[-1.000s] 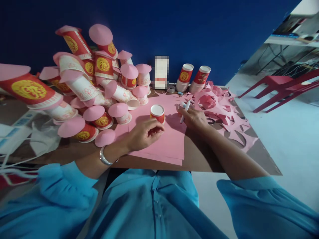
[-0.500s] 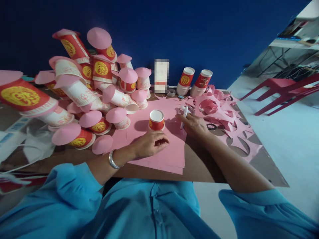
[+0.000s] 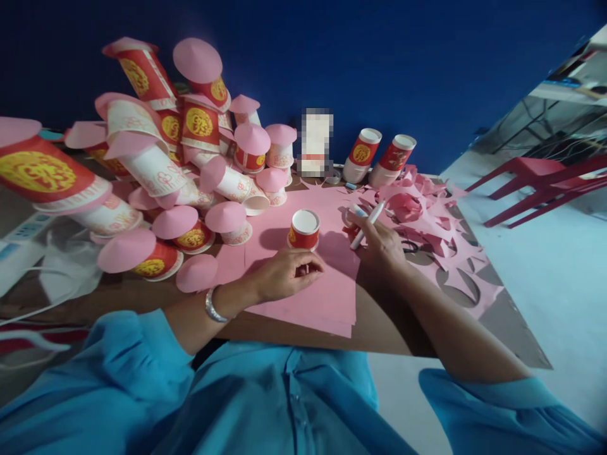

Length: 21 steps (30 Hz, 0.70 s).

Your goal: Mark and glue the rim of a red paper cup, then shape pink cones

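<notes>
My right hand [image 3: 382, 243] is closed round a white marker pen [image 3: 374, 218], which slants up to the right across my fingers. Just beyond those fingertips lies a small white item with some red beside it, partly hidden. My left hand [image 3: 291, 275] rests on pink paper sheets [image 3: 303, 309], its fingers loosely curled and nothing visible in them. Directly beyond it, a red paper cup [image 3: 305, 239] stands upside down, its pale round base facing up, on the same sheets.
Red and white paper cups with pink cone tops [image 3: 196, 123] crowd the left side. Two cup stacks [image 3: 365, 151] lean at the back, near a roll of tape [image 3: 333, 177]. Pink paper offcuts [image 3: 427, 202] and scissors [image 3: 411, 246] lie to the right; a red stool [image 3: 526, 170] stands beyond.
My right hand has turned and lifted the marker pen, which now tilts further to the right. My left hand stays in place. The view has shifted slightly.
</notes>
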Available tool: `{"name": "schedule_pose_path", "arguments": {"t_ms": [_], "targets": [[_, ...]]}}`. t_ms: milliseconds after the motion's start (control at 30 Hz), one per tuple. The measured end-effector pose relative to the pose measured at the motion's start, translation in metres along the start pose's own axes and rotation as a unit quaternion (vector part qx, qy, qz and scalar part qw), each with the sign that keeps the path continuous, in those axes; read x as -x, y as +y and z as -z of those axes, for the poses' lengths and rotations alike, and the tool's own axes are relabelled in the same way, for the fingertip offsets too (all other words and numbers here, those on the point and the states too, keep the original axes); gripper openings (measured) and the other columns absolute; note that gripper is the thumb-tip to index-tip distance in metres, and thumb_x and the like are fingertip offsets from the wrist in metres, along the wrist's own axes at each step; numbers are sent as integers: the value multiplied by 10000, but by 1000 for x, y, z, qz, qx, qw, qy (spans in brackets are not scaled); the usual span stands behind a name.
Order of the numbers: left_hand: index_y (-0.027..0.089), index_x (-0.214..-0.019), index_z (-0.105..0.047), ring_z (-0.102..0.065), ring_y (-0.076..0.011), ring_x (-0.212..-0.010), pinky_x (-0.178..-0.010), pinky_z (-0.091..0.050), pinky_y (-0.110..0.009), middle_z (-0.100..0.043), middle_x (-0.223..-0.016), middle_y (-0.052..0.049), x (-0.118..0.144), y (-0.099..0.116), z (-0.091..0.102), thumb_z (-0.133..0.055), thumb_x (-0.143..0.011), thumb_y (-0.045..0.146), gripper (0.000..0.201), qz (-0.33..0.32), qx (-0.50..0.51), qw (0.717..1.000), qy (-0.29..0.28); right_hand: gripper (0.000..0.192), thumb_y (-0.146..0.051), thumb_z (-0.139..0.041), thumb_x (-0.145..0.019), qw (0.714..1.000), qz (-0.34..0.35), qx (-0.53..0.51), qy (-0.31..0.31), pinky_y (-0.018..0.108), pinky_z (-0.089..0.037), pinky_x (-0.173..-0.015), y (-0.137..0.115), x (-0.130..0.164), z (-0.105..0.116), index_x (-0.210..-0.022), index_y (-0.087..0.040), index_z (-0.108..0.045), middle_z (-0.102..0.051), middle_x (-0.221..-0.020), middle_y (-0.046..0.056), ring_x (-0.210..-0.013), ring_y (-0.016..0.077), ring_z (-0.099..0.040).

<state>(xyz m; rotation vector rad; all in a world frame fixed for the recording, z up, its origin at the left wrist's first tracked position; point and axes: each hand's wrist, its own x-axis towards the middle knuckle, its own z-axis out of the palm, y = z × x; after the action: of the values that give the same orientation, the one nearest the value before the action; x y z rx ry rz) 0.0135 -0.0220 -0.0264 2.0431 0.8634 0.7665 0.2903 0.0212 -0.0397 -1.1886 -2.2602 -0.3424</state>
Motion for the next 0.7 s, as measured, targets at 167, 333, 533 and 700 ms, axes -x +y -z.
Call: {"name": "schedule_pose_path", "arguments": {"t_ms": [167,333,533,700], "targets": [[172,-1077,-731,-676,-158,-740,-685,-542,-285,-760,-854,-34,-1,7,3,-721,-973,431,279,70,46,996,13,421,-134,-621,-1006,980,128,-132,70,349,-653,-784,-34,2,18,-1417,-222,-594,-819,-1107,105,-979,252,-808],[192,-1061,-714,-675,-162,-757,-719,-528,-303,-766,-884,-37,-1,4,5,-672,-992,323,154,50,25,998,21,408,-126,-531,-1061,964,222,-146,-8,306,-664,-747,-52,2,26,-1459,-204,-573,-807,-1154,119,-995,216,-803],[187,-988,-713,-632,-132,-709,-645,-492,-267,-763,-877,-41,-3,8,4,-753,-925,359,187,143,216,965,28,502,-437,-545,-1129,964,162,-205,55,277,-622,-650,-42,5,32,-1606,-287,-495,-786,-935,31,-703,159,-732],[180,-992,-707,-602,-82,-624,-522,-394,-202,-759,-872,-24,-7,17,9,-908,-807,449,383,241,352,904,13,466,-434,-388,-1161,959,57,-270,66,291,-546,-558,-40,6,56,-1580,-351,-574,-767,-831,23,-631,178,-683]]}}
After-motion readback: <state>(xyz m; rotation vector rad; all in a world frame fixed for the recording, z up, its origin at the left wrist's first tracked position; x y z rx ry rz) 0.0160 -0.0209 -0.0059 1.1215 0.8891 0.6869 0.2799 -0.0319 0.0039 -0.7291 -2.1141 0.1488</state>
